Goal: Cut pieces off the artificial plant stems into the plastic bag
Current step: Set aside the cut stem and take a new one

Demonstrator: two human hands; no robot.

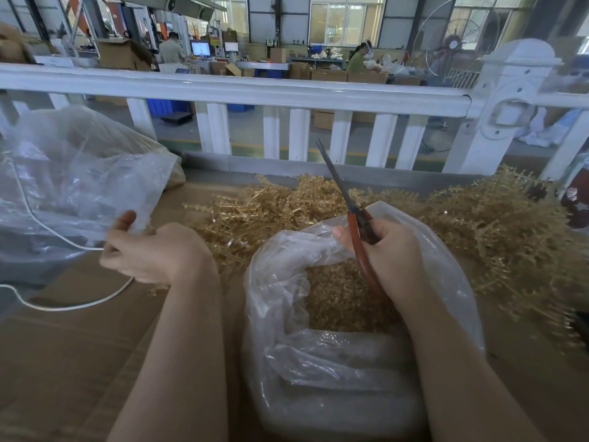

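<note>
Head view shows the right hand over the open mouth of the plastic bag, its fingers curled round the red handles of the scissors. The blades are together and point up and away, toward the white railing; nothing is between them. The left hand is to the left of this bag, with fingers curled and the thumb pinching the edge of a second, larger clear bag. Whether a stem is also inside the left fingers I cannot tell. A white cord passes under this hand.

The plastic bag stands on the cardboard-covered worktop, between the two forearms, and holds already many small golden pieces. The golden artificial plant stems lie in a loose heap behind and to the right of the bag, some touching its far rim.

The step in hand seems to be taking the next stem. To do it well, I think the left hand should let go the other bag, take one stem by its bare end and hold it above the bag mouth, so that each cut piece falls inside and not on the worktop. The blades should open only when the stem is over the bag, and the left fingers should be kept apart from the cutting line.
</note>
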